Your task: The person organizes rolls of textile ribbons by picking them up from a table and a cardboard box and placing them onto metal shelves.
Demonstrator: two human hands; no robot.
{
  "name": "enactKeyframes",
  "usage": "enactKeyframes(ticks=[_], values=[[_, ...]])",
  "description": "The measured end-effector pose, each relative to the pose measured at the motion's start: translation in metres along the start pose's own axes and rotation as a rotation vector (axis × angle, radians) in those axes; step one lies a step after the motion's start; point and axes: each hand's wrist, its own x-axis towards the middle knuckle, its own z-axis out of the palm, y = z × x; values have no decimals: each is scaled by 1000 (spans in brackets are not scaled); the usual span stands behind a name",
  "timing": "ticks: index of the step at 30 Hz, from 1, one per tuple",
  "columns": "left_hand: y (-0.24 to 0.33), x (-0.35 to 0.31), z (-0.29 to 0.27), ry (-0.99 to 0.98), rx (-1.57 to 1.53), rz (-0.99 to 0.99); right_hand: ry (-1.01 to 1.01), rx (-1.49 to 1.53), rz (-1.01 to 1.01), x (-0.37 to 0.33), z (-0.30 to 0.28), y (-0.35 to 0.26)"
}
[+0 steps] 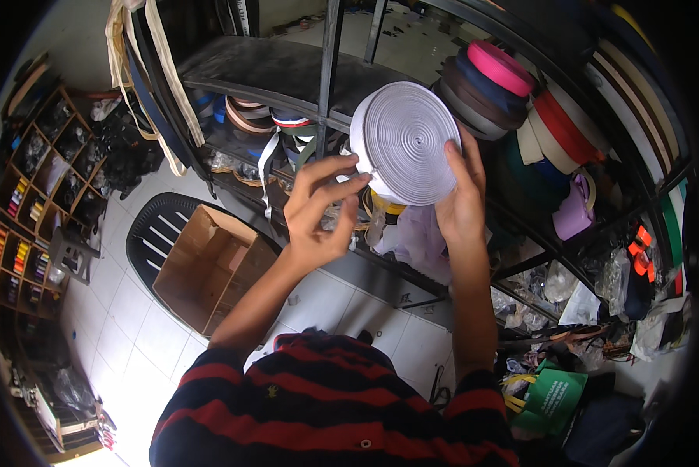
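Note:
In front of me is a thick, flat coil of pale grey-white webbing tape (408, 140), its spiral face turned up toward me. My right hand (464, 194) grips the coil at its right edge, with the thumb on the face and the fingers behind it. My left hand (322, 206) is at the coil's lower left rim. Its bent fingers are apart, two fingertips reaching the rim by what looks like the tape's loose end. The thumb stands off below them.
A black metal rack (327, 78) holds stacked tape rolls, including a pink roll (501, 68) and a red one (565, 128). An open cardboard box (209, 272) rests on a black slatted chair (148, 226) at left. A green bag (551, 398) lies low right.

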Motion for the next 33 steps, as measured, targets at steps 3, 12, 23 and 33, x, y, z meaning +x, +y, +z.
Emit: enactKeyframes(ticks=[3, 12, 23, 33], values=[[6, 2, -10, -131, 132, 54, -3, 26, 25, -1, -2, 1], [-3, -8, -2, 74, 209, 139, 1, 27, 29, -7, 8, 8], [7, 5, 12, 258, -73, -133, 15, 24, 38, -12, 1, 8], [14, 16, 24, 377, -151, -141, -4, 82, 41, -19, 4, 5]])
